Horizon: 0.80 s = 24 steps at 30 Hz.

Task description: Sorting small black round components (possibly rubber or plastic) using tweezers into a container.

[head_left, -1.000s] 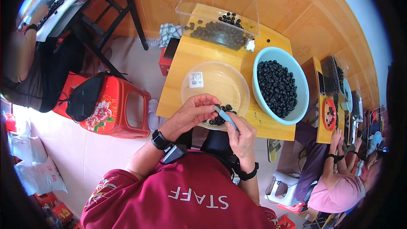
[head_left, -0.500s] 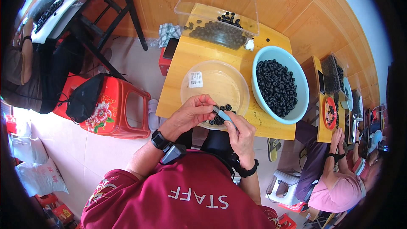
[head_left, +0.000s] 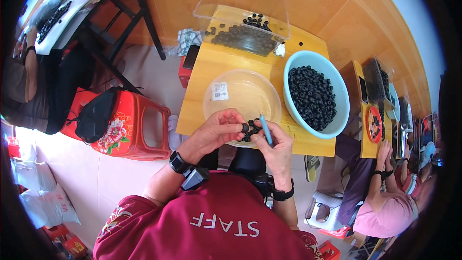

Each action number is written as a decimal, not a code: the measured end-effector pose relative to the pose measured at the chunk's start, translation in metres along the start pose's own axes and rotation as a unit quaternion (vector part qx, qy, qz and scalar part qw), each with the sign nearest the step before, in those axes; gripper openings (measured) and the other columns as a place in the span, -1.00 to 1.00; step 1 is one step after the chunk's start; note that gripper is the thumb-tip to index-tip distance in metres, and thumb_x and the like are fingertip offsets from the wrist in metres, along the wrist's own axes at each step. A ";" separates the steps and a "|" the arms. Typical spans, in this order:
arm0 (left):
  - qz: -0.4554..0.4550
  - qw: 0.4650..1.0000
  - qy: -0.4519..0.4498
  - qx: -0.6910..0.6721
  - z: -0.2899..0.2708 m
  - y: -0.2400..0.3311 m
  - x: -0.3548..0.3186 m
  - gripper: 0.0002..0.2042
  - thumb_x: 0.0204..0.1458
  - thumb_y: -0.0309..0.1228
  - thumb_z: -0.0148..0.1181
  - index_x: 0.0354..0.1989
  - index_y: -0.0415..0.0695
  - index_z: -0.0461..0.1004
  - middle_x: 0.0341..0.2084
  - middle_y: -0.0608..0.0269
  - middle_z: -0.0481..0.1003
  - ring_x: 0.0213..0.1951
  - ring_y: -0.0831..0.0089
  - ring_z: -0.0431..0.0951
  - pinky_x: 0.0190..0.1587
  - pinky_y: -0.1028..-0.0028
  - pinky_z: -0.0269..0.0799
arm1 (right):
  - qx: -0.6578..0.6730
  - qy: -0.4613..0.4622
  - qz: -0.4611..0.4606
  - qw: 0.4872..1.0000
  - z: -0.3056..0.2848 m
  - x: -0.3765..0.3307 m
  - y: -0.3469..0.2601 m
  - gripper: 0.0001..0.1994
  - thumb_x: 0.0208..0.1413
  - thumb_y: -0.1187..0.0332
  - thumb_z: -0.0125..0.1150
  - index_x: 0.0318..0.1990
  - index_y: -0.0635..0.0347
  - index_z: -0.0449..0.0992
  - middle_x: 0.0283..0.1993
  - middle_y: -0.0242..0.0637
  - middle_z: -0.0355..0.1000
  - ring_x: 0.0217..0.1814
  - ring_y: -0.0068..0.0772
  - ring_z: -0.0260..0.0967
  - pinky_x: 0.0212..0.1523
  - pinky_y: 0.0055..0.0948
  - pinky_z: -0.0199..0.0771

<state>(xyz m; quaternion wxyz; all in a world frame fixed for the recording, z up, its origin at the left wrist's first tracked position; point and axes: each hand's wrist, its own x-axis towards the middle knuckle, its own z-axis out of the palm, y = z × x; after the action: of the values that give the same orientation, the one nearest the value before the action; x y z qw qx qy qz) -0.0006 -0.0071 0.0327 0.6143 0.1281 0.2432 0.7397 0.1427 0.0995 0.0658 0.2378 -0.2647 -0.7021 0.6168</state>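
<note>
My left hand (head_left: 219, 129) pinches a small round black piece (head_left: 245, 128) between thumb and fingertips, over the near rim of a shallow clear round tub (head_left: 231, 79). Closed around a slim light-blue-handled tool (head_left: 265, 130) is my right hand (head_left: 275, 147), just to the right. The tool's thin pointed tip stands up, away from the black piece. Several more small black ring-like pieces (head_left: 255, 124) lie in the near part of the tub, partly hidden by my hands. A white label sticks to the tub.
On the yellow table (head_left: 195, 101), a light-blue basin (head_left: 292, 101) full of black pieces stands right; a clear box (head_left: 240, 33) with more is behind. A red stool (head_left: 139, 130) is left. Other people sit at both sides, including one in a pink shirt (head_left: 387, 214).
My right hand has turned the tool upright, and its tip has moved away from my left fingers. The black piece now shows plainly in my left fingertips.
</note>
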 end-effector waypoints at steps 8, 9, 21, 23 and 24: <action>-0.046 0.996 0.003 0.071 -0.008 -0.004 0.000 -0.82 -0.08 -0.59 0.22 -0.36 -0.16 0.33 -0.44 0.30 0.43 -0.40 0.52 0.50 -0.30 0.59 0.46 | 0.192 -0.077 0.037 0.978 0.005 0.004 -0.001 -0.86 -0.03 0.54 0.22 -0.27 0.31 0.50 -0.46 -0.41 0.44 -0.45 -0.71 0.32 -0.48 -0.70 0.24; -0.051 0.996 -0.004 0.074 -0.011 -0.006 0.001 -0.82 -0.08 -0.59 0.22 -0.36 -0.16 0.33 -0.44 0.30 0.43 -0.40 0.52 0.50 -0.30 0.59 0.46 | 0.186 -0.098 0.061 0.976 0.002 0.003 -0.002 -0.90 0.01 0.52 0.19 -0.30 0.32 0.49 -0.45 -0.36 0.46 -0.43 -0.67 0.36 -0.45 -0.67 0.28; -0.094 0.991 0.027 0.095 0.011 -0.037 0.022 -0.86 -0.05 -0.57 0.20 -0.33 -0.19 0.37 -0.37 0.25 0.46 -0.38 0.50 0.53 -0.28 0.57 0.51 | 0.159 -0.094 0.061 0.981 -0.040 -0.010 0.018 -0.83 -0.01 0.55 0.14 -0.21 0.32 0.45 -0.38 -0.31 0.46 -0.34 -0.58 0.43 -0.25 -0.58 0.41; -0.105 0.987 0.044 0.115 0.015 -0.043 0.024 -0.87 -0.02 -0.53 0.18 -0.30 -0.21 0.40 -0.34 0.24 0.47 -0.36 0.50 0.53 -0.24 0.56 0.51 | 0.137 -0.083 0.055 0.986 -0.048 -0.009 0.018 -0.84 -0.01 0.54 0.14 -0.23 0.31 0.45 -0.41 -0.34 0.45 -0.36 -0.62 0.41 -0.28 -0.59 0.40; -0.103 0.987 0.048 0.114 0.020 -0.042 0.025 -0.87 -0.02 -0.53 0.18 -0.30 -0.21 0.40 -0.34 0.24 0.47 -0.36 0.50 0.53 -0.24 0.56 0.51 | 0.113 -0.069 0.051 0.990 -0.053 -0.008 0.018 -0.84 -0.02 0.53 0.15 -0.24 0.31 0.45 -0.44 -0.36 0.44 -0.38 -0.65 0.39 -0.31 -0.60 0.39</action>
<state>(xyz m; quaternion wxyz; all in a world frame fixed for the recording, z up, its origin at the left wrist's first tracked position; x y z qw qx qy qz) 0.0395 0.0265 0.0246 0.6561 0.1364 0.3671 0.6451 0.1855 0.1349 0.0544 0.1855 -0.2280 -0.6285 0.7201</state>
